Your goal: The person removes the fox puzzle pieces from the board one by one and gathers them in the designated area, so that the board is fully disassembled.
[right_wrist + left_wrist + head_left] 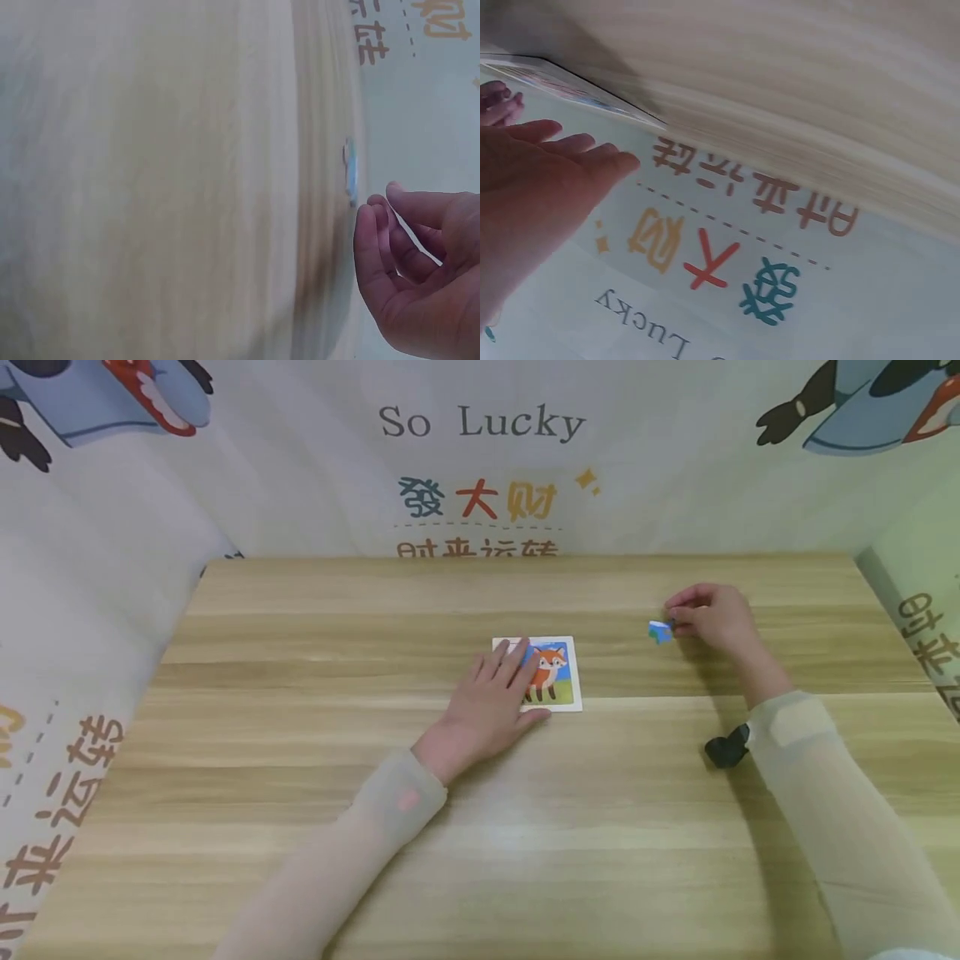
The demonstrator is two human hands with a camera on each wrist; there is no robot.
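A small square card (576, 672) with a white border and a picture of an orange fox lies mid-table. My left hand (483, 702) rests flat on its left part, fingers spread and hiding that side, thumb along the lower edge. In the left wrist view, the card (577, 88) shows at a steep slant beyond the fingers. Off to the right, a small blue and green jigsaw piece (660, 632) sits at the fingertips of my right hand (716, 614). From the right wrist, the piece (351, 172) appears just past the loosely bent fingers.
The wooden tabletop (375, 610) runs back to a white printed cloth (300, 468) hanging behind it. More cloth hangs at both sides. A black object (727, 747) sits by the right sleeve cuff (791, 722).
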